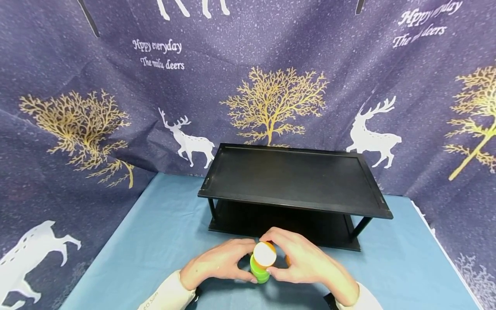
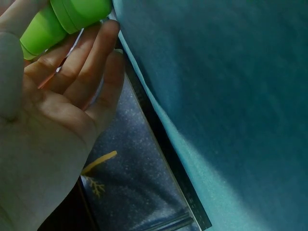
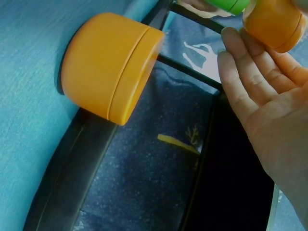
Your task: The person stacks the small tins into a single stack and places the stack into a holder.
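My left hand (image 1: 226, 260) holds a green rounded cup-like piece (image 1: 260, 275) between thumb and fingers. In the left wrist view this green piece (image 2: 79, 17) shows a seam round its middle. Thumb and fingers of my right hand (image 1: 300, 258) pinch a small orange cup-like piece (image 3: 273, 21) with a round white top (image 1: 265, 254). It sits right over the green piece, overlapping it in the head view. Beside my right hand, a larger orange cup (image 3: 106, 67) with a raised rim band stands on the blue cloth, mostly hidden by that hand in the head view.
A black two-level rack (image 1: 294, 176) stands just beyond both hands, its lower shelf (image 1: 248, 219) close behind the fingers. Blue cloth (image 1: 162, 215) covers the table. A dark curtain (image 1: 217, 51) printed with deer and trees hangs behind.
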Tool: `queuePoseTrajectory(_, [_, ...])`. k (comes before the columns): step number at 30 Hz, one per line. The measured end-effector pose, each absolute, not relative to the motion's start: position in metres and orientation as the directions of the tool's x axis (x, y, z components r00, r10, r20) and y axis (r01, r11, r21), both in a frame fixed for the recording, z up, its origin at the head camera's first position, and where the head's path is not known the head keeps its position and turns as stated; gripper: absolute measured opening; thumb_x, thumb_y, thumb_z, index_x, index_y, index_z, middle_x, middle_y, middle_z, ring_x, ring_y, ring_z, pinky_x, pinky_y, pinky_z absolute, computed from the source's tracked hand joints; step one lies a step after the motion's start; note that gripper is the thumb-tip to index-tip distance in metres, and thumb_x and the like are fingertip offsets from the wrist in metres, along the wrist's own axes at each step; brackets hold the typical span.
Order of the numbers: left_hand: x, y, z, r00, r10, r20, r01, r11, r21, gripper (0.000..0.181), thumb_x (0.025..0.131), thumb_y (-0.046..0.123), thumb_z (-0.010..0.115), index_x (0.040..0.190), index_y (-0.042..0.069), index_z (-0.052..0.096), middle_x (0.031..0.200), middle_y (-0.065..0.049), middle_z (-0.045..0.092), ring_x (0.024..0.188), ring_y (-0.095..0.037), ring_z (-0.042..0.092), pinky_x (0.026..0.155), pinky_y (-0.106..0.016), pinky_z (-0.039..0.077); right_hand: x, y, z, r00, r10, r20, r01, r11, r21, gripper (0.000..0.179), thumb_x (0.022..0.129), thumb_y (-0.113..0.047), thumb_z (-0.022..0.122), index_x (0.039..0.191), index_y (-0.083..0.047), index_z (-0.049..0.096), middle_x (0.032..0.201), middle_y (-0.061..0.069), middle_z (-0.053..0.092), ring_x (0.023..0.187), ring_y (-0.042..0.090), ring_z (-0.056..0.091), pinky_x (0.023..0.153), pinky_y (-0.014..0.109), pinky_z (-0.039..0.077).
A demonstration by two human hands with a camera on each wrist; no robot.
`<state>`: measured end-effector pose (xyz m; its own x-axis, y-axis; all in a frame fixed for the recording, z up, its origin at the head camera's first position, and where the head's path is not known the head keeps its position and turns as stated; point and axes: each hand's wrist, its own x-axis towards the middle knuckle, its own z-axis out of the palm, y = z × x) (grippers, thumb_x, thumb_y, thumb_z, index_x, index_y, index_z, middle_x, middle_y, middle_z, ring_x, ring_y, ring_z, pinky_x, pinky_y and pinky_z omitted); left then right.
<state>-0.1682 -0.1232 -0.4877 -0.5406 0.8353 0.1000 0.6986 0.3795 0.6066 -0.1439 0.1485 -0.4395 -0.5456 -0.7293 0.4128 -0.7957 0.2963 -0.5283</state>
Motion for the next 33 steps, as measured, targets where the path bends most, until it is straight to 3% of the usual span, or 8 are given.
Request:
queuePoseTrajectory(5, [-0.1685, -0.1236, -0.4880, -0.545, 0.833, 0.093, 0.691, 0.383, 0.613, 0.053, 0.089, 0.049, 0.085, 0.133, 0.027, 0.064, 0.121, 0.019, 0.065, 0.106, 0.005, 0.061, 0.098, -0.021, 0.053, -0.1451, 0.1450, -0.4388, -0.536, -0.730, 0.423, -0.803, 0.287, -0.523, 0.048, 0.088, -0.027, 0.083, 0.130, -0.022, 0.061, 0.118, -0.011, 0.064, 0.097, 0.004, 0.061, 0.077, 0.025, 0.058])
queuePoseTrajectory(9, [-0.1686, -0.1237, -0.4882, -0.551, 0.831, 0.085, 0.681, 0.388, 0.621, 0.053, 0.088, 0.049, 0.086, 0.131, 0.028, 0.065, 0.120, 0.020, 0.065, 0.105, 0.004, 0.061, 0.098, -0.021, 0.053, -0.1457, 0.1427, -0.4398, -0.513, -0.734, 0.445, -0.822, 0.270, -0.501, 0.049, 0.087, -0.026, 0.083, 0.130, -0.021, 0.061, 0.118, -0.011, 0.064, 0.098, 0.004, 0.062, 0.086, 0.031, 0.060])
queuePoseTrajectory(13, [-0.1688, -0.1239, -0.4880, -0.554, 0.829, 0.073, 0.669, 0.391, 0.633, 0.051, 0.088, 0.050, 0.085, 0.130, 0.028, 0.065, 0.118, 0.020, 0.065, 0.102, 0.004, 0.060, 0.097, -0.021, 0.053, -0.1454, 0.1417, -0.4418, -0.504, -0.736, 0.451, -0.826, 0.260, -0.500, 0.049, 0.086, -0.026, 0.084, 0.130, -0.020, 0.061, 0.117, -0.011, 0.064, 0.099, 0.004, 0.062, 0.087, 0.033, 0.061])
queuePoseTrajectory(33, [-0.1684, -0.1233, -0.4877, -0.554, 0.828, 0.080, 0.677, 0.393, 0.622, 0.052, 0.088, 0.050, 0.086, 0.131, 0.029, 0.065, 0.118, 0.020, 0.064, 0.103, 0.003, 0.060, 0.097, -0.021, 0.053, -0.1443, 0.1403, -0.4452, -0.510, -0.743, 0.434, -0.822, 0.272, -0.501, 0.049, 0.087, -0.025, 0.083, 0.131, -0.022, 0.061, 0.118, -0.012, 0.063, 0.100, 0.004, 0.062, 0.088, 0.035, 0.061])
